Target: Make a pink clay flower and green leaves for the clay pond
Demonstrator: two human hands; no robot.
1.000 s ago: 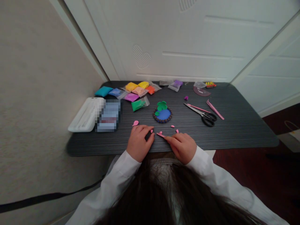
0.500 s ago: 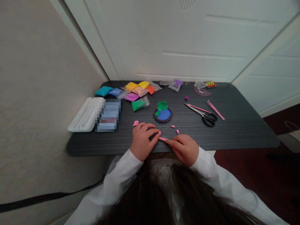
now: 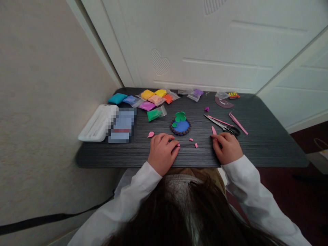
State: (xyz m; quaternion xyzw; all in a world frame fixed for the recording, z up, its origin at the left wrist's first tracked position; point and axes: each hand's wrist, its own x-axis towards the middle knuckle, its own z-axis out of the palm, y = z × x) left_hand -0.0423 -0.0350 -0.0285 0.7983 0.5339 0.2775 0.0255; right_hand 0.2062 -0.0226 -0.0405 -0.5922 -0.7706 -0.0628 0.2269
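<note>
My left hand (image 3: pixel 164 153) rests at the table's front edge, thumb and forefinger pinching a small piece of pink clay (image 3: pixel 178 145). To the right, my right hand (image 3: pixel 228 147) is closed on a pink modelling knife (image 3: pixel 214 130), its flat blade pointing away from me. Two small pink clay bits, one oval (image 3: pixel 191 139) and one stubby (image 3: pixel 196 145), lie between the hands. A flat pink clay petal (image 3: pixel 151 134) sits just beyond my left fingers. Behind the bits stands a clay pond (image 3: pixel 182 127), blue with a brown beaded rim and green leaves (image 3: pixel 180 116).
Black-handled scissors (image 3: pixel 217 123), a thin pink stick (image 3: pixel 222 121) and pink tweezers (image 3: pixel 238 123) lie close beyond my right hand. Several bags of coloured clay (image 3: pixel 155 114) line the back left. A white case (image 3: pixel 96 124) stands at the left, near the wall.
My right hand has moved right and away from me with the modelling knife, leaving the clay in my left hand. The left hand keeps its pinch. The view has shifted slightly.
</note>
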